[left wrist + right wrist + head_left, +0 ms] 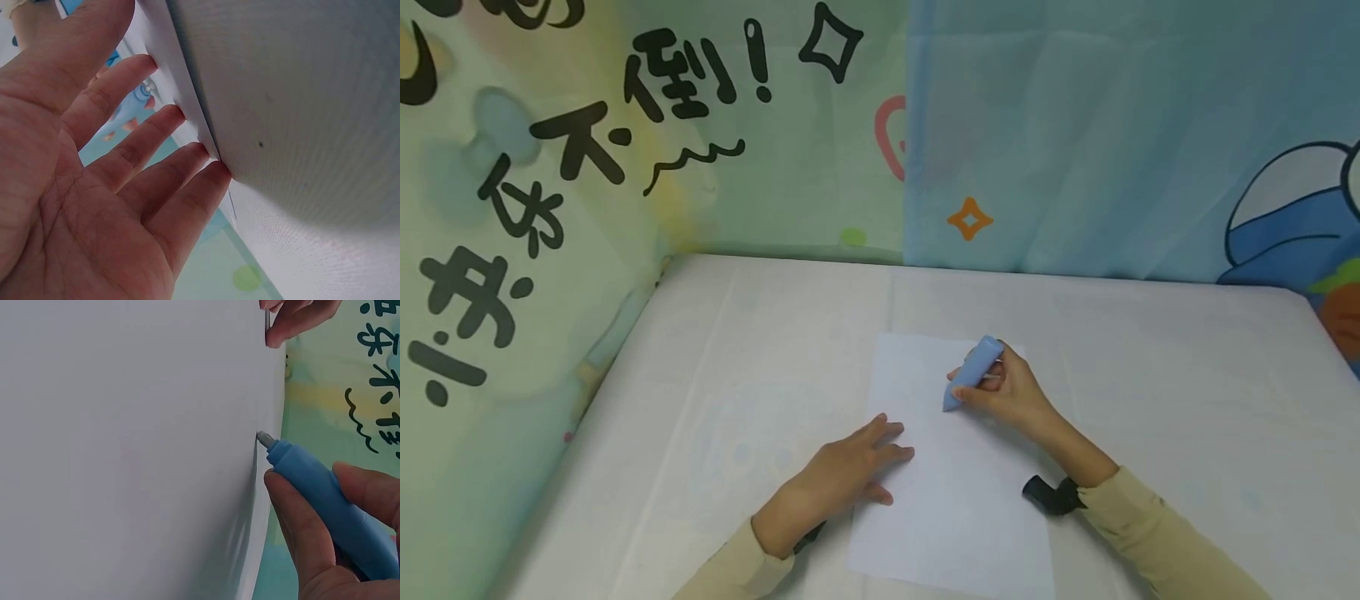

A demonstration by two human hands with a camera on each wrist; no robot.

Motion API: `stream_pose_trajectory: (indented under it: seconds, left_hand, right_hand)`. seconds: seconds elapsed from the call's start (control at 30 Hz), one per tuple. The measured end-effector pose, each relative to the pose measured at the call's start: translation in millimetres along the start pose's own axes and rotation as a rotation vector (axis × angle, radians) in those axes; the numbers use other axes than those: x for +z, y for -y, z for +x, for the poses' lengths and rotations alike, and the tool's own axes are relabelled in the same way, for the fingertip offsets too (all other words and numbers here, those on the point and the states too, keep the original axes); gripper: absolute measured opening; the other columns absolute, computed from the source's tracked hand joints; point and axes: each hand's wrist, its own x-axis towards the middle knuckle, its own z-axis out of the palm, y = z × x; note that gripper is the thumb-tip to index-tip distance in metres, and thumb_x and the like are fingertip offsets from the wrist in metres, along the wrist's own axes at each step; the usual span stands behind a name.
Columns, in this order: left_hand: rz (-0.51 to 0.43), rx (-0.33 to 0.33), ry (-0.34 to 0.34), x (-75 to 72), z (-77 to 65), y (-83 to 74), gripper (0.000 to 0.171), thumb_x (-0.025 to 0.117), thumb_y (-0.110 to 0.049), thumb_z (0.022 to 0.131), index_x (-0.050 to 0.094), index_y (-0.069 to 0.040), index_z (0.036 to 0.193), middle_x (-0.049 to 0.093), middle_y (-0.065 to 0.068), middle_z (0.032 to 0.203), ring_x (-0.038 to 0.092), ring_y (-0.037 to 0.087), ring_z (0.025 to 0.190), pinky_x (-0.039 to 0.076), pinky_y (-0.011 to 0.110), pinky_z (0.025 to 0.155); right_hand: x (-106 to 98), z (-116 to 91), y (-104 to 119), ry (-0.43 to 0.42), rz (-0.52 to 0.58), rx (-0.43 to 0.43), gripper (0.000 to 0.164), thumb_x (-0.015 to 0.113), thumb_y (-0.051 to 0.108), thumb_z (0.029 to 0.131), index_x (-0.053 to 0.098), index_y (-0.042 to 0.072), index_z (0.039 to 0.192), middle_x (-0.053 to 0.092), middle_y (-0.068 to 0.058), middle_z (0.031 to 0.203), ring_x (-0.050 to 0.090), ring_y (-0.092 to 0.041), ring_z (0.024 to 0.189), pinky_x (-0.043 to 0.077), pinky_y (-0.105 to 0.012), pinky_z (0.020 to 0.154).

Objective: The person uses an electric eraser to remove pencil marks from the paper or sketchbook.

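Observation:
A sheet of white paper [955, 508] lies on the white-covered table. My right hand [1018, 404] grips a thick, light blue pen-shaped tool [976, 367] between thumb and fingers, over the upper part of the sheet. In the right wrist view the tool's grey tip [266, 440] points down at the paper surface, right at it. The tool leans, its wide rear end up and away from me. My left hand [842, 471] rests at the sheet's left edge with its fingers spread. In the left wrist view its fingertips [220, 172] touch along the paper's edge, holding nothing.
The white tabletop [737, 358] stretches out around the sheet. Behind it and on the left hang printed cloths, one blue [1075, 125] and one green [775, 192] with black lettering. A black wrist camera mount [1051, 496] sits on my right wrist, close over the table.

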Motion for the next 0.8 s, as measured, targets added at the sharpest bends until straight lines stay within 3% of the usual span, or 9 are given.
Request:
stream_pose_trajectory:
  seconds: [0.33, 0.8]
  left_hand:
    - [-0.026, 0.033, -0.042, 0.8, -2.2, 3.4, 0.057, 0.076, -0.034, 0.079, 0.062, -0.015, 0.131, 0.051, 0.008, 0.143, 0.045, 0.028, 0.136, 0.056, 0.023, 0.075]
    - [-0.012, 0.027, -0.033, -1.3, -3.1, 3.7, 0.058, 0.076, -0.034, 0.078, 0.063, -0.016, 0.131, 0.051, 0.007, 0.143, 0.044, 0.026, 0.137, 0.057, 0.023, 0.076]
  right_hand:
    - [4.4, 0.4, -0.3, 0.036, 0.007, 0.005, 0.041, 0.072, -0.006, 0.082, 0.041, -0.014, 0.109, 0.064, -0.039, 0.103, 0.072, -0.009, 0.083, 0.056, -0.02, 0.074]
    - [0.2, 17.9, -1.6, -0.059, -0.001, 0.043, 0.041, 0.068, -0.012, 0.081, 0.04, -0.012, 0.111, 0.063, -0.039, 0.108, 0.071, -0.006, 0.084, 0.057, -0.021, 0.071]
